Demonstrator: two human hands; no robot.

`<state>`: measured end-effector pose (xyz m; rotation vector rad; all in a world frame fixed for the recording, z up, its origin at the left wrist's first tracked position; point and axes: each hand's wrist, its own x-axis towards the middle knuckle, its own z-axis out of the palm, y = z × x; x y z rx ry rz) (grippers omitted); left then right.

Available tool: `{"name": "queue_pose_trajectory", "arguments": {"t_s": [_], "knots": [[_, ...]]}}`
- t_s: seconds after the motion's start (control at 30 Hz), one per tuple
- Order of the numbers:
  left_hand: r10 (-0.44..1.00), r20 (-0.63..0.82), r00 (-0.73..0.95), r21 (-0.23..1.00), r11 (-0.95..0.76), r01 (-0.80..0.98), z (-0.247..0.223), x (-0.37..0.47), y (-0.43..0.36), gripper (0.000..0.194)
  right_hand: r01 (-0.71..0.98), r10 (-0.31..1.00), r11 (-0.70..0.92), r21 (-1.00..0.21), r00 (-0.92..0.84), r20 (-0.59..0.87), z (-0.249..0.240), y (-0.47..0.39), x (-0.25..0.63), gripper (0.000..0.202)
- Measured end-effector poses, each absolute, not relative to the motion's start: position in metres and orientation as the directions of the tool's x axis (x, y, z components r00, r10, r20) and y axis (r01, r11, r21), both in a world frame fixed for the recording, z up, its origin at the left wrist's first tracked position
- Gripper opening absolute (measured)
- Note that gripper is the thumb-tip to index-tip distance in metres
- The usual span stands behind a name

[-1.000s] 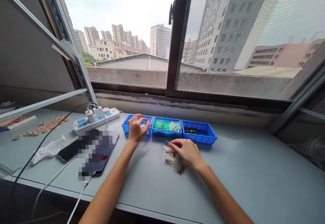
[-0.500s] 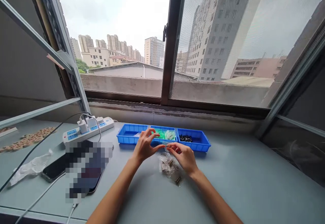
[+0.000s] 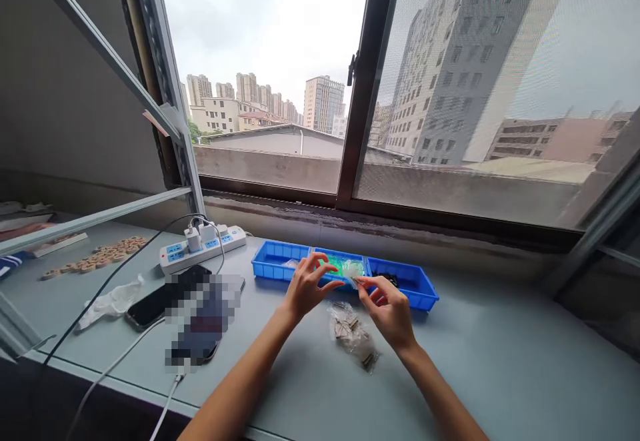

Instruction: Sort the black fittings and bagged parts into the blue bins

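Presently my right hand (image 3: 387, 309) pinches a small clear item (image 3: 353, 282), axis unclear; left hand (image 3: 306, 286) open. Bagged pieces (image 3: 353, 336) stretch far-left to near-right.

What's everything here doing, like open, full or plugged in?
Left hand: open
Right hand: pinching something small
Blue bins: open on top
Clear bags: filled, lying down
Power strip: chargers plugged in
White tissue: crumpled
Front phone: cable plugged in
Back phone: lying flat
Window: can't tell if open
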<state>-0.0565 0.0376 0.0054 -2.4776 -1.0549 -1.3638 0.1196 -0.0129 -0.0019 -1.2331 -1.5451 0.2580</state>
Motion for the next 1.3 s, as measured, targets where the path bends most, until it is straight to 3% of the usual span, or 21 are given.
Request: {"name": "queue_pose_trajectory", "arguments": {"t_s": [0.1,0.3,0.5,0.67,0.97,1.1,1.3], "knots": [[0.527,0.767,0.366,0.240,-0.765,0.598,0.004,-0.052,0.035,0.026,0.501,0.799,0.483,-0.718,0.085,0.596,0.000,-0.013,0.118,0.028],[0.555,0.754,0.352,0.338,-0.787,0.517,0.004,-0.048,0.034,0.016,0.338,0.881,0.428,-0.838,0.052,0.470,-0.005,-0.011,0.115,0.030],[0.529,0.806,0.267,0.390,-0.813,0.433,0.002,-0.045,0.036,0.027,0.217,0.887,0.440,-0.871,0.043,0.459,-0.002,-0.012,0.117,0.032],[0.478,0.851,0.218,0.378,-0.845,0.379,0.007,-0.045,0.037,0.032,0.192,0.843,0.522,-0.831,0.028,0.537,0.008,-0.018,0.110,0.025],[0.476,0.868,0.141,0.391,-0.831,0.396,0.023,-0.048,0.035,0.026,0.151,0.878,0.431,-0.889,0.155,0.452,0.008,-0.021,0.111,0.029],[0.417,0.896,0.155,0.331,-0.857,0.394,0.019,-0.045,0.033,0.021,0.229,0.838,0.522,-0.822,0.041,0.544,0.012,-0.023,0.111,0.021],[0.252,0.962,0.108,0.160,-0.834,0.528,0.018,-0.047,0.028,0.017,0.447,0.661,0.684,-0.577,-0.046,0.749,0.010,-0.021,0.118,0.024]]}}
